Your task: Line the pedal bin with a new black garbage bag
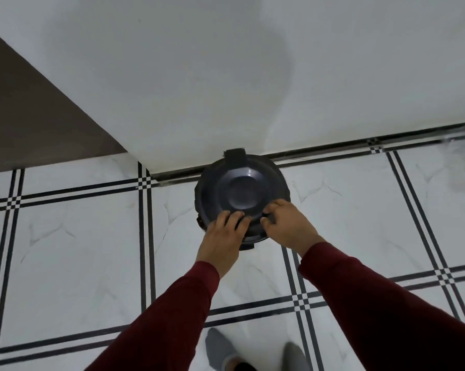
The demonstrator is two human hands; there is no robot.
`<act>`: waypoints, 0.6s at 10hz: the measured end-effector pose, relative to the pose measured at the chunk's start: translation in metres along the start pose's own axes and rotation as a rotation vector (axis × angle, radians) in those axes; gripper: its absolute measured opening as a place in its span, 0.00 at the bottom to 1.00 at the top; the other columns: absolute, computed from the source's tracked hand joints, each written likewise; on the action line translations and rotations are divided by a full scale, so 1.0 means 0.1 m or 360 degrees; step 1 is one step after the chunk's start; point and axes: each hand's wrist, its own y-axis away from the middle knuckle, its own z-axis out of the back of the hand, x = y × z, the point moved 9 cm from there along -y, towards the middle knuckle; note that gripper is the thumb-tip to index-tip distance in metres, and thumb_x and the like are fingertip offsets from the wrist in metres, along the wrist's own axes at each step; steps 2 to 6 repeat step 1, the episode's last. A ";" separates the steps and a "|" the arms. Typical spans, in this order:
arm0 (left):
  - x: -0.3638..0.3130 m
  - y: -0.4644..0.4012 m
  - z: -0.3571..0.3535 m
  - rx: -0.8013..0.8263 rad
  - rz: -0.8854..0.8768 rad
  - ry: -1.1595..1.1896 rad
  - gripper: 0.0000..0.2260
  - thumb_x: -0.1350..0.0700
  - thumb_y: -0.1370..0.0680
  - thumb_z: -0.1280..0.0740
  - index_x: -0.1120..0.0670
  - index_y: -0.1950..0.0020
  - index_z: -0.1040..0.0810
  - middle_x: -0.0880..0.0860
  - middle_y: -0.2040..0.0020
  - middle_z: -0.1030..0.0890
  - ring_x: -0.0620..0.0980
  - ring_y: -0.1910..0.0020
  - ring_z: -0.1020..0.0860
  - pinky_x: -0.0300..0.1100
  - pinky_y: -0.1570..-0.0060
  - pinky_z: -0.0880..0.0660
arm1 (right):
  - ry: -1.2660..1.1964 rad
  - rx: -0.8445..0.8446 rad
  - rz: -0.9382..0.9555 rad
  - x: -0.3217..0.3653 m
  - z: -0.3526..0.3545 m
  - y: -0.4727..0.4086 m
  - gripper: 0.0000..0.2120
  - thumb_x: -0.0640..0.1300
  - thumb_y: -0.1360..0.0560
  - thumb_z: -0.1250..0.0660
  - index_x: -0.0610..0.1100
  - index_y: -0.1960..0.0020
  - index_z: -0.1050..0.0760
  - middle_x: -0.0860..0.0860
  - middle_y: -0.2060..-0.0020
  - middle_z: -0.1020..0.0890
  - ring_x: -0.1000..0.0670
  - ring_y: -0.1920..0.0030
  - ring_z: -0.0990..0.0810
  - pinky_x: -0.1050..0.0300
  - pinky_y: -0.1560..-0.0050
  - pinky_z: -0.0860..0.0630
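Note:
A round dark grey pedal bin (pixel 242 188) stands on the tiled floor against the white wall, seen from above with its lid down. Its hinge sits at the wall side and its pedal (pixel 247 246) pokes out at the near side. My left hand (pixel 223 234) rests with its fingers on the near edge of the lid. My right hand (pixel 285 223) touches the lid's near right rim, fingers curled at the edge. No black bag is in view.
The white wall (pixel 226 76) runs behind the bin, with a brown surface (pixel 33 116) at the left. White marble floor tiles (pixel 79 250) with black stripe borders lie around it. My two feet in grey socks (pixel 220 349) stand just behind the bin.

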 end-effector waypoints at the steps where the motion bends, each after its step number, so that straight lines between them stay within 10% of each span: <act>1: 0.01 -0.05 0.13 -0.0087 0.0114 0.0073 0.23 0.61 0.22 0.31 0.51 0.27 0.26 0.52 0.28 0.26 0.57 0.28 0.30 0.53 0.36 0.25 | -0.0054 -0.0082 0.0021 0.04 0.13 0.00 0.15 0.47 0.22 0.35 0.42 0.39 0.19 0.45 0.43 0.19 0.43 0.41 0.21 0.49 0.38 0.24; 6: 0.01 -0.05 0.13 -0.0087 0.0114 0.0073 0.23 0.61 0.22 0.31 0.51 0.27 0.26 0.52 0.28 0.26 0.57 0.28 0.30 0.53 0.36 0.25 | -0.0054 -0.0082 0.0021 0.04 0.13 0.00 0.15 0.47 0.22 0.35 0.42 0.39 0.19 0.45 0.43 0.19 0.43 0.41 0.21 0.49 0.38 0.24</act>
